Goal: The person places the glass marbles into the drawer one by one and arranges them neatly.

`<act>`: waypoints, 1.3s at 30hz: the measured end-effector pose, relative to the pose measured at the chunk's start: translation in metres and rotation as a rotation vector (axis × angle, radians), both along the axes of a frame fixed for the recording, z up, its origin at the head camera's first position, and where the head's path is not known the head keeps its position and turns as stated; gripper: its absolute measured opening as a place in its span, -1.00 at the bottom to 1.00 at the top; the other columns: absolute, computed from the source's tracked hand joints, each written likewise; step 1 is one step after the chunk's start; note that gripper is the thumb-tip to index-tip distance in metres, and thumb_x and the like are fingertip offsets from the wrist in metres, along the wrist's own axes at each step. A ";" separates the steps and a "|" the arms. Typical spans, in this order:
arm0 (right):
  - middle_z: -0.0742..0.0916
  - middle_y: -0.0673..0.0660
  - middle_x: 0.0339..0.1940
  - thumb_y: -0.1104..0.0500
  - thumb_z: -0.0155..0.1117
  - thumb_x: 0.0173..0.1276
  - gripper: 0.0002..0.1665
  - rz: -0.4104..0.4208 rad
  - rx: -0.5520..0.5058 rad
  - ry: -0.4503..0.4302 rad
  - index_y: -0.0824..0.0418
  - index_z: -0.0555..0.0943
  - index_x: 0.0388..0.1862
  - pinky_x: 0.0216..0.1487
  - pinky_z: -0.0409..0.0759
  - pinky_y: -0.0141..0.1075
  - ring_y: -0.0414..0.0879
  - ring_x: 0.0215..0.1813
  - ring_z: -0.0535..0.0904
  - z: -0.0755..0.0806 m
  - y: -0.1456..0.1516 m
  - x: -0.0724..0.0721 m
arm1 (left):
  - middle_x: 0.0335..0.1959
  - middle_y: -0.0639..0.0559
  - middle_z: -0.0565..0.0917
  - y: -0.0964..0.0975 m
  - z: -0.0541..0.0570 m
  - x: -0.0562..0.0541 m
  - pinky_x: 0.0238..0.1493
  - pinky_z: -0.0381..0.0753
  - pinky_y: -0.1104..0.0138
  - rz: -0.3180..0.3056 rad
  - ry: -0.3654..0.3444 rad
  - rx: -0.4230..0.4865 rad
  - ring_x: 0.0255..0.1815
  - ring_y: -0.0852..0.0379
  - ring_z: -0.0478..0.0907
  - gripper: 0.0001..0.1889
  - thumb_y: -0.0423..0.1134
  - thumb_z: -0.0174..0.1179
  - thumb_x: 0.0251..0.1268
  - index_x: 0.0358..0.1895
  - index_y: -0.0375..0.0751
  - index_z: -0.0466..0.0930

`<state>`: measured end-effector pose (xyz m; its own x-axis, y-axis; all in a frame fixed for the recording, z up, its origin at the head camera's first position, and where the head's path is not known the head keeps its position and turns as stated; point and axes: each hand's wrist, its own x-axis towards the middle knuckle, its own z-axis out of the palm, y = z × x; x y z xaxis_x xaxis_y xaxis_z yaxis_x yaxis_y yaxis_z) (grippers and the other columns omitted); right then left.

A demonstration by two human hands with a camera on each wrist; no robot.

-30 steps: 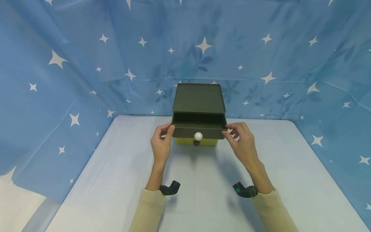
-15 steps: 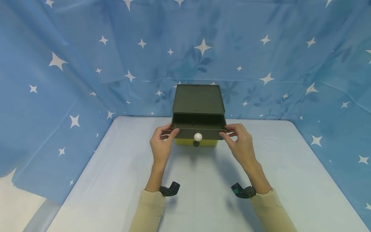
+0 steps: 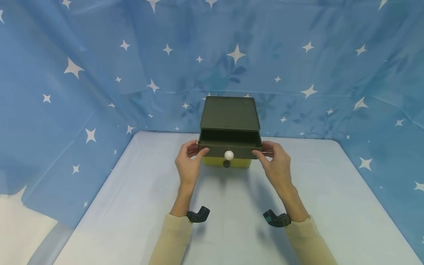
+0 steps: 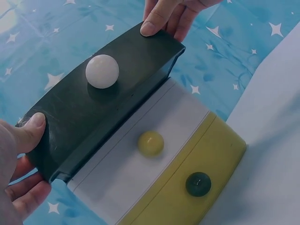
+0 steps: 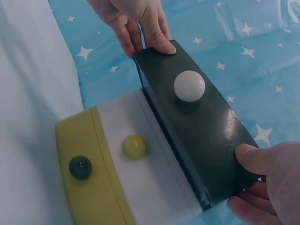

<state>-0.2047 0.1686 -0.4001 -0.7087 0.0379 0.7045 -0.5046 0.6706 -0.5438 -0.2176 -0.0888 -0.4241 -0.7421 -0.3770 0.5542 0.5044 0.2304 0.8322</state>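
A small chest of drawers (image 3: 230, 112) stands toward the back of the table. Its dark green top drawer (image 3: 216, 151) is pulled out and has a white knob (image 3: 229, 155). My left hand (image 3: 188, 163) grips the drawer's left end, thumb on the front face and fingers at the side. At the right end, my right hand (image 3: 277, 163) holds it the same way. The wrist views show the white middle drawer (image 4: 140, 176) with a yellow knob (image 4: 151, 144), and the yellow bottom drawer (image 5: 86, 197) with a dark green knob (image 5: 80, 167); both are closed. What I see of the top drawer's inside is dark.
A white-covered table (image 3: 228, 228) lies under my forearms. Blue cloth (image 3: 165, 70) with white stars hangs behind the chest and along both sides. Dark wrist devices (image 3: 198, 214) sit on both wrists.
My left thumb has come inward onto the drawer's front face, and my right thumb has settled against the front. The drawer stays pulled out about as far. The head view has shifted slightly.
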 end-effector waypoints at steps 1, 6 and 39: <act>0.74 0.30 -0.16 0.26 0.57 0.13 -0.50 -0.005 -0.005 0.003 0.42 0.60 0.01 -0.13 0.67 -0.23 0.12 -0.18 0.75 0.000 0.000 -0.001 | -0.20 -0.20 0.74 0.000 0.000 -0.001 -0.10 0.69 0.33 0.001 -0.008 -0.001 -0.23 -0.06 0.68 -0.53 -0.21 0.55 0.02 0.00 -0.32 0.66; 0.75 0.30 -0.18 0.27 0.57 0.12 -0.54 -0.020 -0.026 0.027 0.43 0.62 -0.05 -0.13 0.66 -0.24 0.15 -0.18 0.76 0.000 -0.002 -0.008 | -0.18 -0.20 0.73 0.003 0.005 -0.005 -0.08 0.70 0.18 0.009 -0.020 -0.010 -0.20 -0.08 0.68 -0.58 -0.18 0.54 0.05 -0.05 -0.33 0.68; 0.79 0.37 -0.34 0.13 0.55 0.18 -0.61 -0.100 -0.038 -0.025 0.47 0.69 -0.26 -0.35 0.66 -0.03 0.18 -0.35 0.75 0.011 -0.007 -0.054 | -0.28 -0.28 0.67 0.008 0.007 -0.056 -0.16 0.74 0.20 0.115 0.058 -0.156 -0.28 -0.12 0.72 -0.59 -0.19 0.51 0.08 -0.09 -0.45 0.72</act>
<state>-0.2592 0.1620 -0.3889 -0.7177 0.1358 0.6830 -0.4217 0.6957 -0.5815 -0.2732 -0.0807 -0.4176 -0.6642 -0.3640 0.6530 0.5131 0.4132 0.7523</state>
